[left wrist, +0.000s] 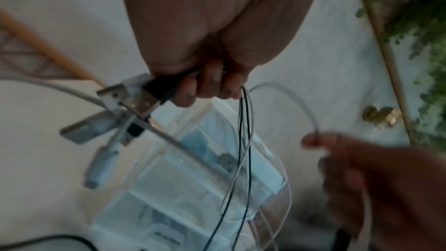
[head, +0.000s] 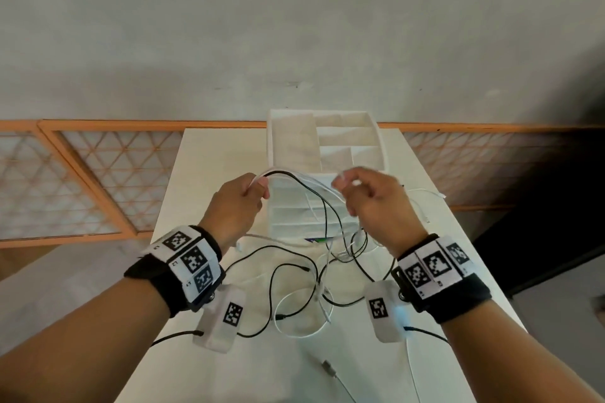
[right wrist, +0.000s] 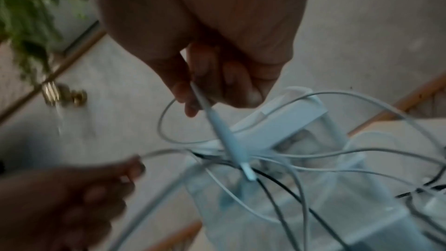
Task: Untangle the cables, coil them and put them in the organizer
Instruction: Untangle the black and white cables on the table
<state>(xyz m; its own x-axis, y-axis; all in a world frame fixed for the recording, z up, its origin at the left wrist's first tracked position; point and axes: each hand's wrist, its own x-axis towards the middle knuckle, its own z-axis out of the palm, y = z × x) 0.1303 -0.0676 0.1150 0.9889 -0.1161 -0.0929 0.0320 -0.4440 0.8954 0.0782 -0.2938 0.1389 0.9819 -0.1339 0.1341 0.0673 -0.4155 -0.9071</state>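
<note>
Both hands are raised above the white table [head: 209, 173]. My left hand [head: 257, 188] grips a bundle of white and black cables [head: 294, 178]; their USB plugs [left wrist: 125, 102] stick out of the fist in the left wrist view. My right hand [head: 343, 181] pinches a white cable [right wrist: 200, 98] just behind its slim connector [right wrist: 229, 140]. Strands hang from both hands into a tangle of black and white cables [head: 311, 271] on the table. The white compartmented organizer [head: 291, 141] stands behind the hands.
A loose grey plug [head: 329, 366] lies near the table's front edge. Another white cable [head: 425, 196] trails to the right of the organizer. The table drops off on both sides, and an orange lattice railing [head: 82, 173] runs behind it. Green plants [left wrist: 422, 26] show in the wrist views.
</note>
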